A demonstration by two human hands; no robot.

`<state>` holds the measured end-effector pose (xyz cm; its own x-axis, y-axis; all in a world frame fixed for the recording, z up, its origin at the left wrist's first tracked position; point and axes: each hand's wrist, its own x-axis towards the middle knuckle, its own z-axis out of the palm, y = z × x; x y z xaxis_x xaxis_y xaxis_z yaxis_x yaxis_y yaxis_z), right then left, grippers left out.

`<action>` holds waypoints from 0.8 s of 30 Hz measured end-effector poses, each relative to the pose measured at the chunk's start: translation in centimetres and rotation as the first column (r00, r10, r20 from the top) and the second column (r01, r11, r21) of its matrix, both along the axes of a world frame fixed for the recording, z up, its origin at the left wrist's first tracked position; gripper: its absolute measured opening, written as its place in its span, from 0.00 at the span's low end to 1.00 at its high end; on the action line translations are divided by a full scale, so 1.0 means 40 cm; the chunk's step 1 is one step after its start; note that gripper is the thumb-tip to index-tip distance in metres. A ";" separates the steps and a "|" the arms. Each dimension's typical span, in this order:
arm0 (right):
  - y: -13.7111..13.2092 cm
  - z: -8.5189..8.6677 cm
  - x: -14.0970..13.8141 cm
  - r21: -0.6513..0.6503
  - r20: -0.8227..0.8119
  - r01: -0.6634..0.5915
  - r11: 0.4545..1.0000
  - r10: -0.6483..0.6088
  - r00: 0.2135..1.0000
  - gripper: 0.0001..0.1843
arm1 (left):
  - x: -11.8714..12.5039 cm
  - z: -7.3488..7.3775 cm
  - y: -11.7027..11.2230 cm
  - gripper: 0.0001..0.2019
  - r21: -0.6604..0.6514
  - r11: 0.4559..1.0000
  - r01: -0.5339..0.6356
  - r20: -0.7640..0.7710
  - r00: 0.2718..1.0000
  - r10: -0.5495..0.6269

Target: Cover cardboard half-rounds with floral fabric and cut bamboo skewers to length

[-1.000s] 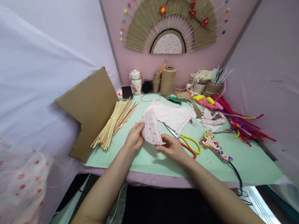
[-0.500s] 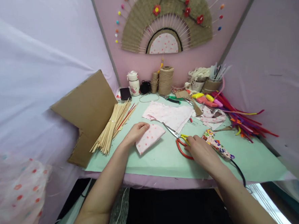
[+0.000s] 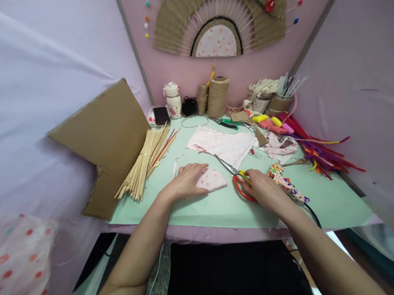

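Observation:
My left hand (image 3: 188, 182) lies over the left part of a half-round piece covered in pink dotted cloth (image 3: 213, 180). Its thumb and fingers are spread apart on the piece, which rests on the green tabletop. The covered part of the piece is hidden. My right hand (image 3: 265, 188) has its fingers curled round the handles of scissors (image 3: 241, 190) with red and yellow grips. Their blades point away to the left, beside a larger sheet of the same dotted cloth (image 3: 224, 142). Just right of that hand lies a flower-patterned glue gun (image 3: 288, 184) with a black cord.
A bundle of thin wooden sticks (image 3: 143, 164) and leaning cardboard (image 3: 106, 139) stand left. Twine spools (image 3: 218, 97), a white bottle (image 3: 173, 101) and green-handled pliers (image 3: 227, 124) sit at the back. Colourful fuzzy stems (image 3: 324, 151) spread right. A decorated fan (image 3: 217, 39) hangs on the wall.
My left hand has gone from pinching the half-round piece's edge to lying spread over it, and the piece has shifted right and turned. My right hand stays at the scissors. The view has tilted down.

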<state>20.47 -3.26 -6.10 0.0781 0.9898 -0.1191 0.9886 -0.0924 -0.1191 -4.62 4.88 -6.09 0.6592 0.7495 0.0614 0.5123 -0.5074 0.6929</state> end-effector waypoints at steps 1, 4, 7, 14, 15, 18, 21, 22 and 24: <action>-0.003 0.006 -0.001 0.009 -0.040 0.015 1.000 -0.014 0.999 0.11 | -0.004 0.001 -0.002 0.35 -0.007 1.000 -0.011 0.043 0.999 0.012; -0.011 0.029 0.003 0.089 -0.129 0.040 0.995 -0.029 0.991 0.16 | -0.015 0.002 -0.003 0.36 -0.046 0.997 -0.067 0.186 0.980 0.074; 0.010 0.054 0.012 0.173 -0.128 0.033 0.984 -0.011 0.992 0.18 | -0.020 0.001 -0.018 0.46 -0.031 0.998 -0.052 0.117 0.992 0.055; 0.244 0.071 0.016 0.150 0.040 0.024 0.988 -0.030 0.999 0.18 | -0.023 -0.005 -0.057 0.39 -0.020 0.999 -0.028 0.085 0.996 0.029; 0.280 0.065 0.014 0.149 0.048 0.031 0.988 -0.039 0.998 0.17 | -0.027 -0.006 -0.053 0.38 -0.048 0.998 -0.032 0.144 0.989 0.038; 0.356 0.040 0.013 0.128 0.060 0.022 0.992 -0.030 0.998 0.17 | -0.043 -0.010 -0.037 0.36 -0.126 0.981 -0.146 0.329 0.927 0.180; 0.361 0.026 0.021 0.092 0.055 -0.013 0.996 0.008 0.998 0.16 | -0.061 -0.013 -0.026 0.29 -0.351 0.901 -0.256 0.550 0.722 0.420; 0.347 0.028 0.024 0.090 0.053 -0.025 0.996 0.020 0.998 0.17 | -0.066 -0.011 -0.025 0.27 -0.454 0.861 -0.229 0.612 0.622 0.488; 0.299 0.039 0.025 0.105 0.046 -0.050 0.993 0.046 0.998 0.20 | -0.072 -0.003 -0.027 0.27 -0.612 0.786 -0.095 0.680 0.444 0.583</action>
